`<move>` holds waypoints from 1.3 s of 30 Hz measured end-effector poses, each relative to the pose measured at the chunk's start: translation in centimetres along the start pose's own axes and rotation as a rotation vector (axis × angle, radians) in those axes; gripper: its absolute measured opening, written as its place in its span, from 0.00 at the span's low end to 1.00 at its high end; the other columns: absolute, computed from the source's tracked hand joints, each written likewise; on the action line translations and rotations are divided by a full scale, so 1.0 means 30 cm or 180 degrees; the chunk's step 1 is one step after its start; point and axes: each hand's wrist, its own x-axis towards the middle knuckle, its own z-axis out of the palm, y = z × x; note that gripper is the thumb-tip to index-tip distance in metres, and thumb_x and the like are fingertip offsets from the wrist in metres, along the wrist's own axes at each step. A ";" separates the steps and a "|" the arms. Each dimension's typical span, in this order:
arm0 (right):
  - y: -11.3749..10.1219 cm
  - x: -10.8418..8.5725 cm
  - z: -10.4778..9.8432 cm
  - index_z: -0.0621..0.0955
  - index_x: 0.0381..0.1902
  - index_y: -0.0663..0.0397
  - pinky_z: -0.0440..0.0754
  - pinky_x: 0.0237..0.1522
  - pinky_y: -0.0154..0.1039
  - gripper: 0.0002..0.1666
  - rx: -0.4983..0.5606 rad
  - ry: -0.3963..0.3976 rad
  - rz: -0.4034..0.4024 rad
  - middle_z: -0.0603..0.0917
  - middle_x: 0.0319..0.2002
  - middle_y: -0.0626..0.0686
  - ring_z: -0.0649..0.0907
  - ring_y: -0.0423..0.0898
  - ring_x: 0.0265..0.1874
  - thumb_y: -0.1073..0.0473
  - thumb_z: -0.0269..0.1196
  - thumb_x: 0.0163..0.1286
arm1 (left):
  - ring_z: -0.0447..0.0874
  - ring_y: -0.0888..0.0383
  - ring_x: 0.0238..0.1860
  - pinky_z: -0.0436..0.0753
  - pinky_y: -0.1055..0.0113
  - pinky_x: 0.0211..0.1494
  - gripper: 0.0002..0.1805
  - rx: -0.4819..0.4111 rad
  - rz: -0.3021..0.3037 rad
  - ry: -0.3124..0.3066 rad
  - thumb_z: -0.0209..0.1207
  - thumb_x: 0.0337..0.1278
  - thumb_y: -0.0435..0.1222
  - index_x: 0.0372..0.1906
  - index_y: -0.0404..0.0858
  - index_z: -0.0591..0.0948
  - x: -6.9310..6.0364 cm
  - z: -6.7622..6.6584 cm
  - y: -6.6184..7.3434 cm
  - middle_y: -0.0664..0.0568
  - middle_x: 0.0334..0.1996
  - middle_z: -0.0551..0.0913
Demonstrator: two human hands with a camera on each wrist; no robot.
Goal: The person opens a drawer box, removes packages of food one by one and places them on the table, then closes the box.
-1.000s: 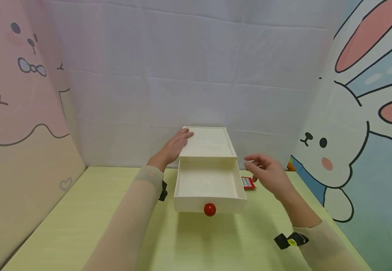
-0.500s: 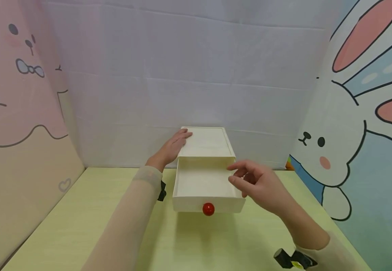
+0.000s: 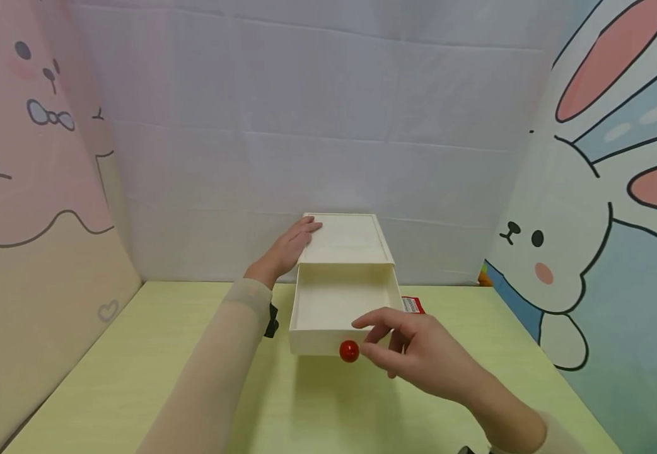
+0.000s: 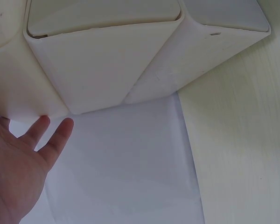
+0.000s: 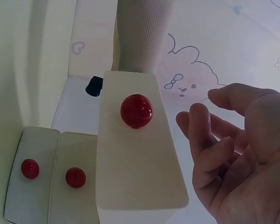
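A white drawer unit (image 3: 348, 239) stands against the back wall, its top drawer (image 3: 334, 343) pulled out and bare inside. My left hand (image 3: 285, 249) rests on the unit's top left edge, fingers extended; the left wrist view shows this hand (image 4: 23, 163) beside the casing (image 4: 102, 70). Close to the right of the red knob (image 3: 348, 351) is my right hand (image 3: 419, 353), fingers bent loosely and holding nothing. In the right wrist view a gap lies between that hand (image 5: 242, 154) and the knob (image 5: 136, 111).
A red and white packet (image 3: 413, 305) lies on the table (image 3: 181, 353) to the right of the drawer. Two lower drawers with red knobs (image 5: 75, 177) show in the right wrist view. A small orange item (image 3: 484, 276) is at the back right corner.
My right hand has moved from beside the unit's right side, across the drawer's right edge, to near the front knob. The packet is visible again. My left hand has stayed in place.
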 end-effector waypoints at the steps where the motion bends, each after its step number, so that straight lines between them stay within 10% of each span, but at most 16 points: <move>1: 0.003 -0.001 0.007 0.88 0.60 0.41 0.84 0.25 0.36 0.16 -0.0032 -0.0017 -0.0036 0.91 0.41 0.45 0.83 0.39 0.22 0.48 0.71 0.79 | 0.37 0.48 0.93 0.44 0.44 0.93 0.33 -0.0006 0.0003 0.0006 0.30 0.91 0.46 0.87 0.41 0.65 -0.001 0.000 0.000 0.50 0.92 0.48; 15: 0.060 -0.002 0.075 0.86 0.64 0.32 0.83 0.27 0.33 0.18 -0.0434 -0.0263 -0.0117 0.92 0.45 0.40 0.81 0.31 0.26 0.50 0.71 0.79 | 0.37 0.48 0.93 0.45 0.43 0.93 0.32 -0.0117 0.0021 0.0008 0.32 0.91 0.46 0.87 0.42 0.65 0.004 0.010 -0.010 0.52 0.92 0.48; 21: 0.080 0.006 0.108 0.86 0.64 0.37 0.85 0.30 0.30 0.18 -0.0563 -0.0094 -0.0320 0.92 0.52 0.42 0.88 0.31 0.44 0.54 0.71 0.79 | 0.37 0.47 0.93 0.44 0.43 0.93 0.32 -0.0117 0.0042 0.0019 0.31 0.90 0.46 0.87 0.41 0.65 0.006 0.009 -0.012 0.50 0.92 0.48; 39: 0.126 0.026 0.160 0.88 0.56 0.40 0.80 0.31 0.20 0.19 -0.1144 0.0629 -0.1176 0.94 0.46 0.40 0.92 0.34 0.40 0.63 0.77 0.70 | 0.37 0.48 0.93 0.44 0.43 0.93 0.32 -0.0099 0.0018 0.0040 0.31 0.91 0.46 0.87 0.42 0.65 0.006 0.007 -0.017 0.51 0.92 0.47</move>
